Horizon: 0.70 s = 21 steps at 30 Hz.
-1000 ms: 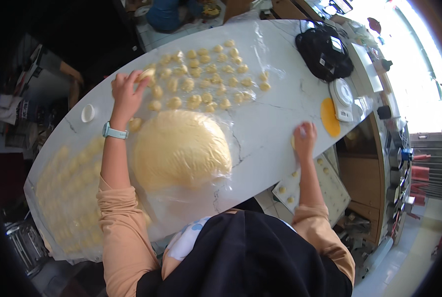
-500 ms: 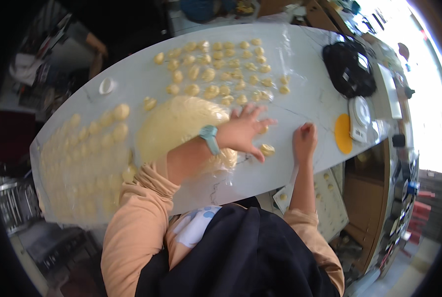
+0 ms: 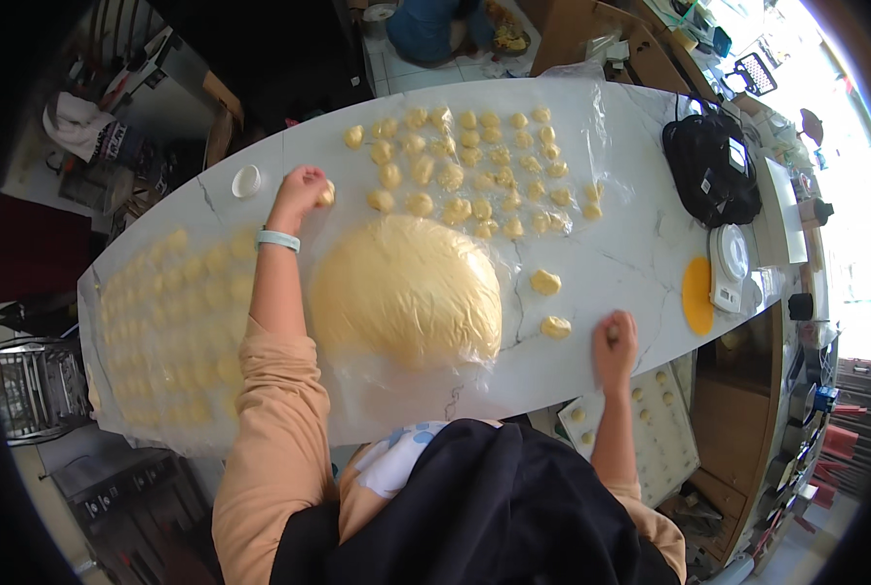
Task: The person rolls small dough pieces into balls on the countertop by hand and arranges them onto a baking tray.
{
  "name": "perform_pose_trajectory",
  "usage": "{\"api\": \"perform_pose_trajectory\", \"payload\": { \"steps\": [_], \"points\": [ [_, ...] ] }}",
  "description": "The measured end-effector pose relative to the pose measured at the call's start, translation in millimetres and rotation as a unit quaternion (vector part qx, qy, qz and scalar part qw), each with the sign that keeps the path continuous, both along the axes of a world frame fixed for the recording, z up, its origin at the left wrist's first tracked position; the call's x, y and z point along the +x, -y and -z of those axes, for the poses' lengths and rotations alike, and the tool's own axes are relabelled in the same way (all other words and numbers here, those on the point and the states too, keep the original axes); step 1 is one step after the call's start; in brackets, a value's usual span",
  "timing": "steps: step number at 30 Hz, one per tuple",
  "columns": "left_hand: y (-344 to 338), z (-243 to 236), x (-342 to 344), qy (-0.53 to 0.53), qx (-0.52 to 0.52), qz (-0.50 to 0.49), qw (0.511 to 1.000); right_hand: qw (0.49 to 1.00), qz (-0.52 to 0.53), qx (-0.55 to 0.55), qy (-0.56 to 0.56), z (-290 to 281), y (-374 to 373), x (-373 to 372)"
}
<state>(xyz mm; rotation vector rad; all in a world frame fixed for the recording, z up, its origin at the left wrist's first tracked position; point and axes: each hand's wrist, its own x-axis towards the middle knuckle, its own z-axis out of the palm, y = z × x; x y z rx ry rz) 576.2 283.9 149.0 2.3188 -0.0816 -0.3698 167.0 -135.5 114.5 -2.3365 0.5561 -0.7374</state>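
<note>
My left hand (image 3: 302,189) is over the far left part of the table, its fingers closed on a small piece of dough (image 3: 327,194). Below and to its right, a big pale yellow mass of dough (image 3: 406,292) lies under clear plastic film. My right hand (image 3: 617,343) rests curled on the marble-look table near its front edge; whatever is in the fingers is mostly hidden. Just left of it sit two loose dough pieces, one nearer (image 3: 555,327) and one farther (image 3: 545,283). Rows of small dough balls (image 3: 419,204) stretch along the far side.
More dough balls lie under plastic sheeting (image 3: 172,322) at the left. A small white cup (image 3: 246,181) stands past my left hand. On the right are a black bag (image 3: 713,166), a white scale (image 3: 729,268) and an orange scraper (image 3: 696,295). A tray (image 3: 650,429) sits below the table edge.
My left hand has gone from above the big dough's right side to the far left, closing on a dough piece there. My right hand stays curled on the table. The view has shifted slightly.
</note>
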Motion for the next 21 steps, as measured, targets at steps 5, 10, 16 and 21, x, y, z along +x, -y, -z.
{"api": "perform_pose_trajectory", "payload": {
  "steps": [5,10,16,21],
  "points": [
    [1,31,93,-0.113,-0.354,-0.128,0.920,0.985,0.138,-0.100,-0.015,-19,53,27],
    [19,69,128,0.207,0.030,0.014,0.978,0.998,0.028,0.047,0.038,-7,-5,32],
    [67,48,105,0.219,0.046,0.024,0.974,0.987,0.151,-0.051,0.018,-8,57,8],
    [114,-42,16,0.272,-0.142,0.027,0.951,0.993,0.053,0.104,-0.013,-21,-10,12]
  ]
}}
